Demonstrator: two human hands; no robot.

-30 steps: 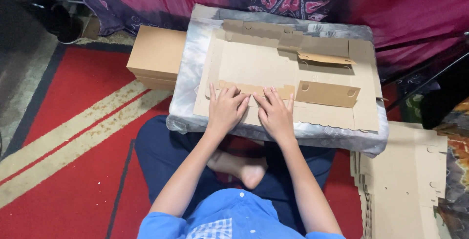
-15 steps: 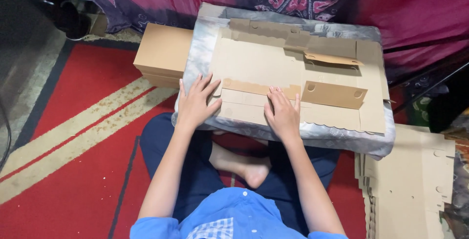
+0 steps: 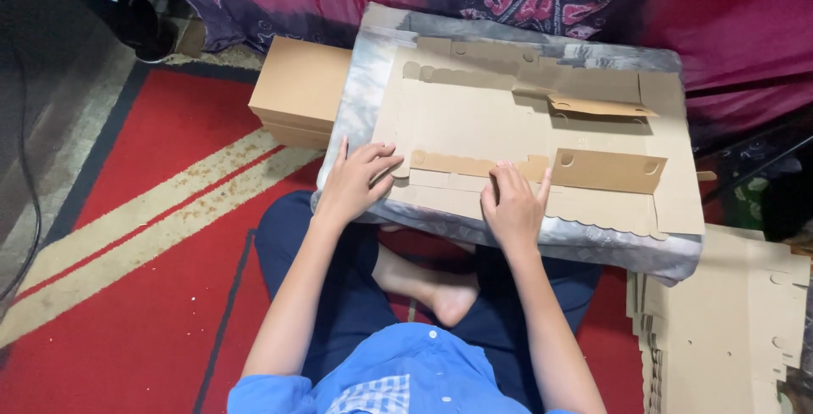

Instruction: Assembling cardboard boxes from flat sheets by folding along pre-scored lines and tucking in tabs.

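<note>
**Cardboard sheet pressed flat on covered board**

Cardboard sheet [image 3: 508, 126] lies on a plastic-wrapped board [image 3: 360, 101]. Left hand [image 3: 356, 181] presses its corner, fingers spread; right hand [image 3: 512, 207] flattens the folded strip [image 3: 461, 164], fingers seemingly together. 2 stacks flank it: finished boxes [image 3: 301, 84], flat blanks [image 3: 728, 321].

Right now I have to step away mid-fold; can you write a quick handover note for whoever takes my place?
Left hand: open, flat, fingers on the left end of the die-cut cardboard sheet.
Right hand: open, palm down, pressing the folded near flap.
The sheet lies flat on the grey cloth-covered board over the lap. A second near flap to the right is also folded over; a small tab farther back stands lifted.
A finished box stack sits left on the red rug; flat blanks wait at right.
Left: far edge and sides look unfolded; no box shape yet.
</note>
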